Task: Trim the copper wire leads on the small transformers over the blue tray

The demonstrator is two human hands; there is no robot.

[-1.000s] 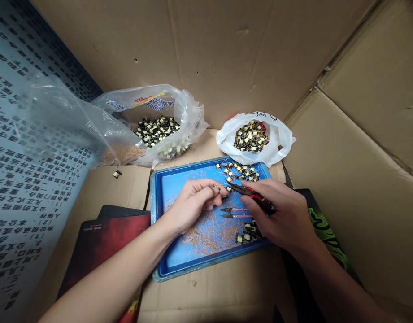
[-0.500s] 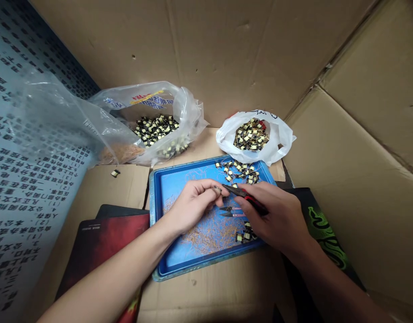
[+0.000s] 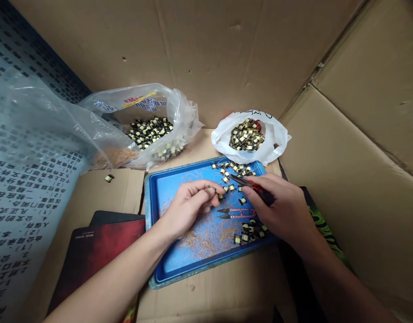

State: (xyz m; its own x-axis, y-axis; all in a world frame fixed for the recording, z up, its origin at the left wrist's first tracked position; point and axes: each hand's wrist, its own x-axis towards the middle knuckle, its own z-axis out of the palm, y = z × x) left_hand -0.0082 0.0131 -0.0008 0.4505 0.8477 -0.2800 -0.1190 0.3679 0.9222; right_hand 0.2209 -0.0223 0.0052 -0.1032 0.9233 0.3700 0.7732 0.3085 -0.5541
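Over the middle of the blue tray (image 3: 166,233), the left hand (image 3: 189,204) pinches a small component (image 3: 212,189) between fingertips; the right hand (image 3: 280,208) grips red-handled pliers (image 3: 248,184), tips just beside it.

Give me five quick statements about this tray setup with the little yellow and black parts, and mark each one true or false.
1. The right hand holds red-handled pliers. True.
2. The tray is green. False: it is blue.
3. The left hand pinches a small part at its fingertips. True.
4. The white bag is empty. False: it holds many small parts.
5. A pair of snips lies on the tray between the hands. True.
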